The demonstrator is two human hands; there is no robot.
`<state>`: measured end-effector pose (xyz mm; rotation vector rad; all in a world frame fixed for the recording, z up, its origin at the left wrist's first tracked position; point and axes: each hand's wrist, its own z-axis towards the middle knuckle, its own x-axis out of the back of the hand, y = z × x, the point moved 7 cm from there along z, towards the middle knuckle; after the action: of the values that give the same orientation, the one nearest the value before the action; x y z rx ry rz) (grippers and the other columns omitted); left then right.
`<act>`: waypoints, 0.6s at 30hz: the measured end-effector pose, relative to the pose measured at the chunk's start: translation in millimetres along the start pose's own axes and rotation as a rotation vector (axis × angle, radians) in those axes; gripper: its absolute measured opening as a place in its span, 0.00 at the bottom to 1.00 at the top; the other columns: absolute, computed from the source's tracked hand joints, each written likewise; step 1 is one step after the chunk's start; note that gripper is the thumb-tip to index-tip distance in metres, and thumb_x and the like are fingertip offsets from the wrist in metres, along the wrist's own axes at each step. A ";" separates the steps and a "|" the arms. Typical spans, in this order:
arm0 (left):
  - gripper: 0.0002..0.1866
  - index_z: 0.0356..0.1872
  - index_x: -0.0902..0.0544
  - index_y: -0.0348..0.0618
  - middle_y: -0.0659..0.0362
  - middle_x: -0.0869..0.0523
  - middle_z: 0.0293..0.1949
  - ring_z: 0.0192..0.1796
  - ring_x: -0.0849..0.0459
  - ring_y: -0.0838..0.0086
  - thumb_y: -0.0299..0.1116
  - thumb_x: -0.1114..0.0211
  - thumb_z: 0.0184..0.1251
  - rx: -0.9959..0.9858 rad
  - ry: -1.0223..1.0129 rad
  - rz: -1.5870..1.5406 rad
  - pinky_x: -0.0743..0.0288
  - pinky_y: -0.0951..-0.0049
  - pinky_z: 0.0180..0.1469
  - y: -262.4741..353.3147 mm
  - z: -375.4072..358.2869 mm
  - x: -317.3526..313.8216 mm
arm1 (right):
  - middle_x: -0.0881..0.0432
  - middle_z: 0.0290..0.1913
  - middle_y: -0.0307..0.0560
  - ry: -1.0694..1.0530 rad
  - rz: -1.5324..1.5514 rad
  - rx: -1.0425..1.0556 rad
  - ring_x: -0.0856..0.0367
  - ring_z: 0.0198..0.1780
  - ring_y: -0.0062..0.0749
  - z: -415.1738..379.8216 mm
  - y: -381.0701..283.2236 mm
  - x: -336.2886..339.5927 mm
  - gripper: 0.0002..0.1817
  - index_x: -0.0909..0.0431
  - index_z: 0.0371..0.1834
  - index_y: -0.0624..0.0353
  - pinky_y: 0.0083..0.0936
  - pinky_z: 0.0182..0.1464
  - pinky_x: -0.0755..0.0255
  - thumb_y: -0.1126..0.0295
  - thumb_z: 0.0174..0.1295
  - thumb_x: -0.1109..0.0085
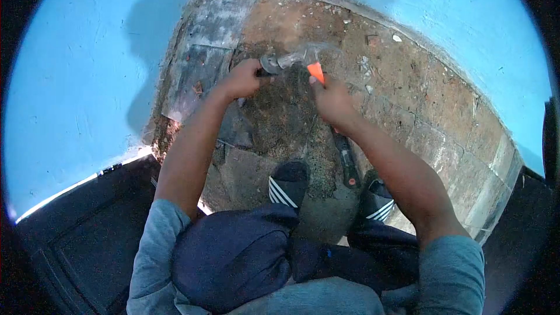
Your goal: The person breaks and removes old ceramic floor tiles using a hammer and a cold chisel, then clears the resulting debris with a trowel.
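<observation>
My right hand point(335, 100) is closed around a claw hammer point(315, 72) with an orange neck. Its dark grip point(347, 160) extends below the hand, toward my feet. Motion blurs the hammer's metal head, which points left toward my other hand. My left hand point(242, 79) is wrapped round a dark tool with a round end point(268, 64), perhaps a chisel. The hammer's face is at or very close to that end; contact cannot be made out. The tool's lower part is hidden. Beneath both hands lies a rough, broken patch of floor point(280, 116).
Dusty floor tiles point(437, 151) extend to the right, with loose chips point(396, 38) near the wall. Blue walls point(87, 52) meet at the far left corner. A dark door panel point(87, 233) is at lower left. My sandalled feet point(290, 182) flank the broken patch.
</observation>
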<state>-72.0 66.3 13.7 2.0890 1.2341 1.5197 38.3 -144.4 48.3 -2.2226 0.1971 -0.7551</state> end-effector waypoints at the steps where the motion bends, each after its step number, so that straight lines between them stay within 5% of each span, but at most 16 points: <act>1: 0.18 0.52 0.14 0.41 0.47 0.11 0.45 0.50 0.13 0.58 0.40 0.27 0.64 -0.030 0.003 -0.014 0.24 0.60 0.54 3.9 -1.4 0.0 | 0.16 0.44 0.69 0.030 -0.032 0.040 0.17 0.50 0.66 -2.2 3.1 2.2 0.25 0.21 0.55 0.63 0.50 0.53 0.27 0.50 0.74 0.51; 6: 0.18 0.51 0.14 0.41 0.46 0.10 0.43 0.47 0.12 0.57 0.39 0.27 0.64 -0.087 0.062 0.027 0.23 0.59 0.51 25.9 -15.4 8.9 | 0.16 0.46 0.71 0.017 -0.169 0.119 0.18 0.51 0.67 9.7 52.5 28.9 0.25 0.20 0.53 0.65 0.52 0.54 0.26 0.51 0.73 0.49; 9: 0.18 0.50 0.14 0.40 0.47 0.10 0.42 0.47 0.12 0.59 0.40 0.28 0.65 -0.130 0.167 -0.074 0.23 0.59 0.50 17.6 -19.3 15.7 | 0.17 0.45 0.73 0.050 -0.104 -0.042 0.18 0.50 0.68 17.4 92.6 46.4 0.26 0.19 0.51 0.67 0.52 0.52 0.26 0.51 0.73 0.50; 12: 0.18 0.49 0.14 0.38 0.48 0.10 0.42 0.45 0.12 0.60 0.41 0.28 0.66 0.076 0.371 -0.170 0.23 0.60 0.48 35.0 -30.2 49.1 | 0.22 0.25 0.49 0.188 -0.115 0.001 0.24 0.21 0.35 24.4 117.1 56.4 0.24 0.22 0.48 0.66 0.38 0.28 0.29 0.50 0.76 0.49; 14: 0.18 0.48 0.14 0.38 0.49 0.10 0.42 0.44 0.12 0.61 0.42 0.28 0.66 0.291 0.425 -0.172 0.23 0.60 0.46 44.5 -40.7 68.1 | 0.23 0.24 0.48 0.138 -0.044 0.000 0.24 0.20 0.35 30.5 135.0 55.2 0.25 0.22 0.46 0.66 0.37 0.28 0.29 0.50 0.76 0.50; 18: 0.18 0.48 0.14 0.38 0.51 0.10 0.43 0.44 0.12 0.62 0.42 0.29 0.67 0.193 0.609 -0.145 0.24 0.61 0.45 17.7 -46.8 73.0 | 0.24 0.23 0.47 0.118 -0.036 -0.048 0.25 0.21 0.34 21.3 113.5 60.2 0.24 0.22 0.44 0.66 0.34 0.26 0.31 0.50 0.76 0.50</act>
<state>-98.7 99.8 91.2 1.6303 1.7493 2.1208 110.0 -231.7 -16.5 -2.2334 0.2361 -0.9109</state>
